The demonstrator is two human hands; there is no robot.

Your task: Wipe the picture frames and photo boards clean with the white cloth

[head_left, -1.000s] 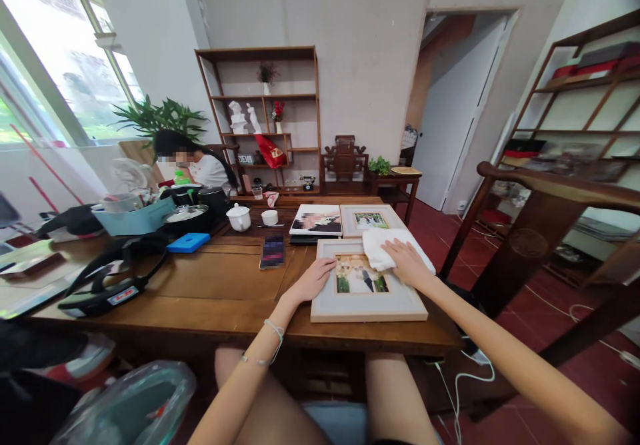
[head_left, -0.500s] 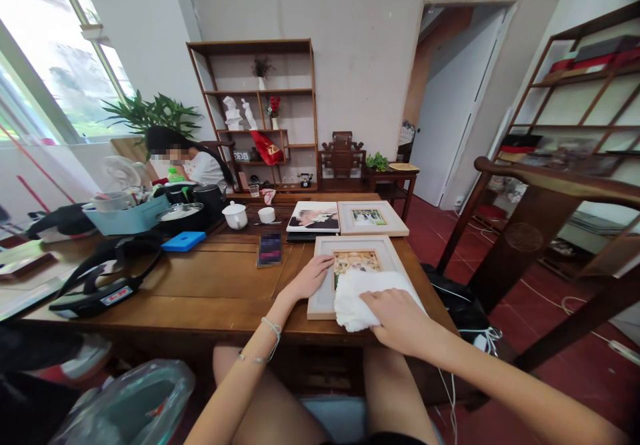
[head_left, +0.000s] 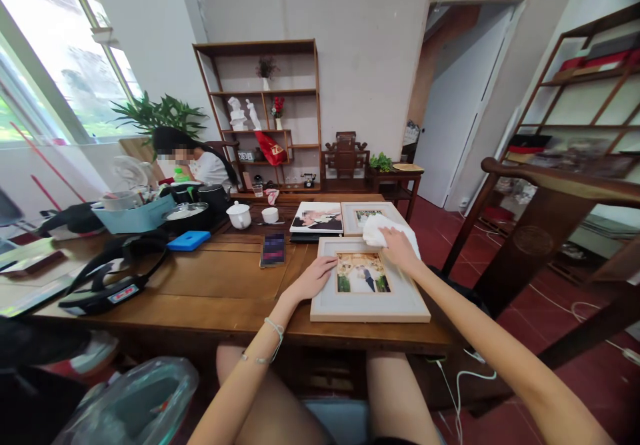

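A light wooden picture frame (head_left: 370, 310) lies flat near the table's front edge. Inside its pale mount is a wedding photo (head_left: 362, 275) of a couple. My left hand (head_left: 315, 278) rests on the frame's left side, fingers stretched out flat over the rim. At the frame's far right corner, my right hand (head_left: 399, 248) is closed on a bunched white cloth (head_left: 376, 229). The cloth covers that corner and overlaps part of a second framed photo (head_left: 353, 213) behind. Whether the cloth touches the second frame, I cannot tell.
Left of the second frame lies a photo album (head_left: 316, 217). A phone (head_left: 273, 250), white lidded cup (head_left: 239, 216), blue box (head_left: 189, 240) and black strapped belt (head_left: 115, 285) are on the table (head_left: 215, 288). Another person (head_left: 207, 167) sits at the far left. A wooden chair (head_left: 530, 232) stands right.
My right hand has moved the cloth away from me, from the frame's near right part to its far right corner, uncovering the wedding photo. My left hand stays on the frame's left side.
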